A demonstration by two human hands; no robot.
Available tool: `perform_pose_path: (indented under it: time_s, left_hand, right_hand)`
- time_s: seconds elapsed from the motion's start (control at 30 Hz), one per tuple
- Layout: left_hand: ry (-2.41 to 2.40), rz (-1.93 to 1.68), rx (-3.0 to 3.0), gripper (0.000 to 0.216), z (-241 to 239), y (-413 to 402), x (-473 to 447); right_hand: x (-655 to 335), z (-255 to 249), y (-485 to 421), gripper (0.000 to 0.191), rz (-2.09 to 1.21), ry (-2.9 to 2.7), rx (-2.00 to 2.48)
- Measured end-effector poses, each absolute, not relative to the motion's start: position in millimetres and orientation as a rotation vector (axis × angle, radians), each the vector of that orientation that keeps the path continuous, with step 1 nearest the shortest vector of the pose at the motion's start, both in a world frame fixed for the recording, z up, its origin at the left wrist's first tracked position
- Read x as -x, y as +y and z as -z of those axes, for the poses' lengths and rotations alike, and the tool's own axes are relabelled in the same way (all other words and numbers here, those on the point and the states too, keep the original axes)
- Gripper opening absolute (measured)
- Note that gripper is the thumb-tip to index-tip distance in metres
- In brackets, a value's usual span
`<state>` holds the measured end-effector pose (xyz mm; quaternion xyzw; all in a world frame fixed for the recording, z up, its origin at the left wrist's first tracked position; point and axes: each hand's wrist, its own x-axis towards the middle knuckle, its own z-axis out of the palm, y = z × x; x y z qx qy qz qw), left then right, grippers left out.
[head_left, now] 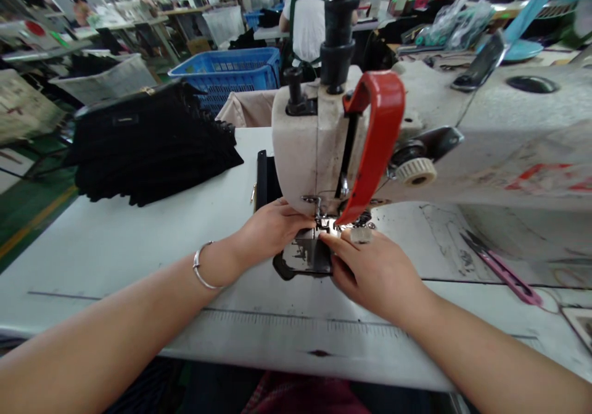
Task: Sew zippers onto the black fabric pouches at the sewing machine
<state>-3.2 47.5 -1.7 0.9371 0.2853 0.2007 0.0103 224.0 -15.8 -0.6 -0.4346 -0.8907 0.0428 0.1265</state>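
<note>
We bring both hands in under the head of the sewing machine (435, 102), one on each side of the needle. The grip of our left hand (268, 229) is narrow, its fingers close together and stretched toward the presser foot; we cannot tell whether they pinch anything. The grip of our right hand (377, 269) is narrow too, fingers bent and tips low over the dark metal plate (300, 256), and again we cannot tell whether it holds something, as the spot beneath the needle is too small and crowded to read.

A flat black piece (266, 182) lies on the worktop (120, 247) just beyond our left hand, beside the machine head and partly hidden behind it, with a small gold-coloured pull (253, 192) at its left edge. The red curved guard (377, 149) comes down in front of the head, above our right fingers.

To our left, well apart from the needle, rests a thick stack of black cloth pieces (152, 142). On our right lies a pair of pink-handled snips (499, 266). Beyond the worktop we see a blue crate (240, 81) and a person in a white top (311, 25).
</note>
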Motion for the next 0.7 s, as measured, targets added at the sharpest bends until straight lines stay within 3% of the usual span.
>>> perform_pose_path:
  time_s: [0.4,0.7]
  left_hand:
    - [1.188,-0.614,-2.752,0.018,-14.2,10.1,-16.6]
    - [1.038,-0.24,-2.859,0.032,-30.0,34.7,13.3]
  right_hand:
    - [-224.4,-0.8,-16.8,0.037,-0.135,-2.575,1.255]
    - [-224.7,3.9,-18.8,0.04,-0.073,-2.68,1.089]
